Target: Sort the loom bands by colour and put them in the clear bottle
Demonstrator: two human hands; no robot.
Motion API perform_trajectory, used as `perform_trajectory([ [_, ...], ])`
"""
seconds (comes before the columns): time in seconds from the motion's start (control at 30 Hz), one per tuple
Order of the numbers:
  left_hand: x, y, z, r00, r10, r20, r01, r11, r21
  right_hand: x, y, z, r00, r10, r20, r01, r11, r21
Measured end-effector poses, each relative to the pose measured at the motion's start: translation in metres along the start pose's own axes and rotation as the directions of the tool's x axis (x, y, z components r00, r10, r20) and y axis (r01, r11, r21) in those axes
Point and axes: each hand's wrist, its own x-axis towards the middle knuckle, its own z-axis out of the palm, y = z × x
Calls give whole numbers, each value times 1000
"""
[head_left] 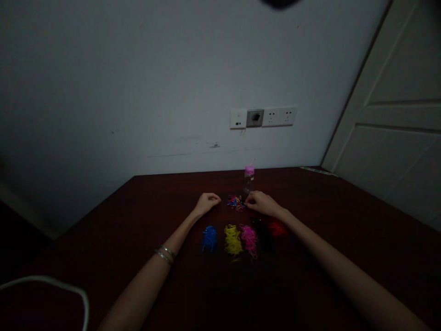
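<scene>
Small rubber bands of mixed colours lie in a loose pile (235, 202) between my two hands. My right hand (263, 203) reaches to the pile's right edge, fingertips pinched on what looks like a dark rubber band. Left of the pile, my left hand (207, 202) rests with thumb and fingers brought together; anything between them is too small to see. Nearer to me are sorted heaps: blue bands (209, 238), yellow bands (233, 240), pink bands (249, 239), a hardly visible black heap (263, 232) and red bands (277, 228) beside my right forearm.
A clear bottle with a pink lid (250, 170) stands behind the pile, close to my right hand. The dark red table (165, 188) meets a wall with sockets (272, 117). A white cable (51, 279) curves at lower left; a pale door (389, 138) is at right.
</scene>
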Motion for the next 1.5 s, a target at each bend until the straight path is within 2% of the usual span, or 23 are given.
perform_trajectory([
  [0.17, -1, 3, -1, 1000, -12, 4, 12, 1000, -9, -1, -3, -1, 999, 43, 2, -43, 999, -3],
  [0.43, 0, -1, 0, 1000, -8, 17, 8, 1000, -19, -2, 0, -1, 999, 37, -7, -37, 999, 1],
  [0.7, 1, -3, 0, 1000, -4, 15, 4, 1000, -7, -1, 10, -8, 996, 34, -79, -34, 999, 10],
  [0.83, 1, -1, 0, 1000, -1, 14, 1, 1000, 1, 1, 15, -17, 990, 3, -139, 5, 998, 59],
  [0.97, -1, 2, -1, 1000, -8, 16, 8, 1000, 2, 3, 12, -24, 988, -19, -156, 47, 983, 176],
  [1.03, -1, 4, -1, 1000, -7, 16, 7, 1000, 7, 1, 4, -26, 991, -44, -126, 74, 966, 247],
  [1.13, -2, 4, -1, 1000, -5, 11, 5, 1000, 22, -4, -16, -27, 989, -146, 23, 129, 928, 351],
  [1.23, -2, 4, -1, 1000, 0, 10, 0, 1000, 18, -10, -39, -25, 943, -284, 171, 193, 890, 414],
  [1.37, -3, 6, -1, 1000, 2, 10, -2, 1000, -1, -15, -59, -18, 903, -359, 237, 247, 884, 398],
  [1.5, -3, 7, -1, 1000, -7, 16, 7, 1000, -3, -18, -65, -13, 890, -380, 251, 281, 891, 356],
])
